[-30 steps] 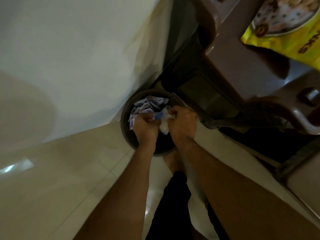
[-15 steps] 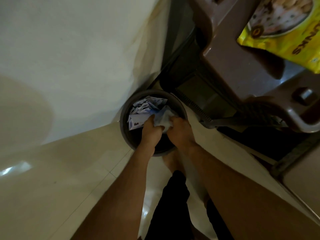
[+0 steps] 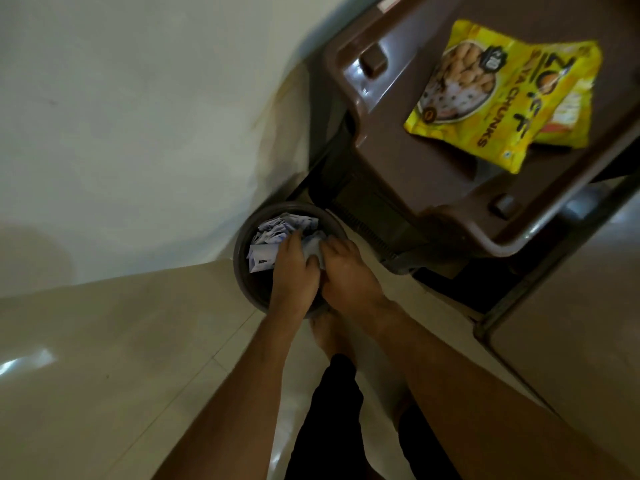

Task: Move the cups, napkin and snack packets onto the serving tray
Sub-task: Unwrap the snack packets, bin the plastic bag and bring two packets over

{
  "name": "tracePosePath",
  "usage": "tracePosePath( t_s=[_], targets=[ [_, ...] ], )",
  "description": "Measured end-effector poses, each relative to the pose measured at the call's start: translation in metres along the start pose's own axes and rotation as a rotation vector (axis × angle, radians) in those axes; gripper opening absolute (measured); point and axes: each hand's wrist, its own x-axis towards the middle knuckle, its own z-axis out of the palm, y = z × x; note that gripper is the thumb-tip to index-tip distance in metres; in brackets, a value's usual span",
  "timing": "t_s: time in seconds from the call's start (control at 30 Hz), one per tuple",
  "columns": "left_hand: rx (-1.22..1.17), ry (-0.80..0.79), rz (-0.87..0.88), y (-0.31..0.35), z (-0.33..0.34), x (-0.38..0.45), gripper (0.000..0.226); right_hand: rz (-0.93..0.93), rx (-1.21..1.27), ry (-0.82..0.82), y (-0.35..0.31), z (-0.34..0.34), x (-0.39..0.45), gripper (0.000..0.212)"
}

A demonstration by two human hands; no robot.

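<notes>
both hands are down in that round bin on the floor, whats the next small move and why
Probably close the fingers on the white paper and lift it clear of the bin. Both the left hand and right hand press on it inside the rim, while the yellow snack packets wait on the brown table.

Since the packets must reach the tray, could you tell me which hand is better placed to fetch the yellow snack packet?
Probably the right hand: it is nearer the yellow snack packet on the brown plastic table. Both hands, including the left hand, are inside the round dark bin.
</notes>
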Motion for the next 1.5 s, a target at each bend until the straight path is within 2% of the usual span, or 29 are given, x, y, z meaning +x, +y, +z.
tracePosePath(
  t_s=[0.13, 0.33, 0.47, 0.57, 0.7, 0.87, 0.97, 1.07, 1.17, 1.27, 1.33, 1.43, 1.5],
  targets=[
    [0.095, 0.143, 0.185, 0.042, -0.016, -0.024, 0.053, -0.132, -0.203, 0.1, -0.019, -0.048, -0.023, 0.066],
    [0.072, 0.267, 0.403, 0.124, -0.041, -0.053, 0.051, -0.24, -0.222, 0.406, -0.04, -0.143, -0.059, 0.069],
    [0.032, 0.275, 0.504, 0.178, -0.043, -0.057, 0.052, -0.233, -0.219, 0.539, -0.035, -0.192, -0.068, 0.063],
    [0.034, 0.231, 0.542, 0.209, -0.033, -0.052, 0.052, -0.174, -0.252, 0.65, -0.018, -0.215, -0.068, 0.062],
    [0.1, 0.165, 0.583, 0.236, -0.019, -0.036, 0.051, -0.032, -0.23, 0.704, 0.01, -0.231, -0.06, 0.061],
    [0.19, 0.097, 0.628, 0.266, -0.004, -0.002, 0.05, 0.231, -0.183, 0.755, 0.042, -0.242, -0.047, 0.06],
    [0.267, 0.009, 0.668, 0.282, 0.001, 0.021, 0.055, 0.371, -0.047, 0.773, 0.054, -0.248, -0.039, 0.06],
    [0.409, -0.033, 0.773, 0.297, 0.006, 0.043, 0.057, 0.393, 0.147, 0.813, 0.065, -0.251, -0.032, 0.064],
    [0.533, -0.062, 0.823, 0.309, 0.01, 0.06, 0.054, 0.344, 0.209, 0.858, 0.071, -0.256, -0.024, 0.065],
    [0.59, -0.044, 0.823, 0.311, 0.011, 0.071, 0.044, 0.324, 0.247, 0.9, 0.073, -0.264, -0.014, 0.062],
    [0.585, 0.005, 0.785, 0.309, 0.009, 0.076, 0.036, 0.331, 0.26, 0.938, 0.076, -0.269, -0.008, 0.053],
    [0.547, 0.094, 0.674, 0.303, 0.003, 0.084, 0.021, 0.434, 0.215, 0.992, 0.084, -0.277, -0.002, 0.037],
    [0.485, 0.124, 0.617, 0.3, 0.0, 0.088, 0.019, 0.525, 0.166, 0.938, 0.09, -0.282, 0.001, 0.04]
  ],
)
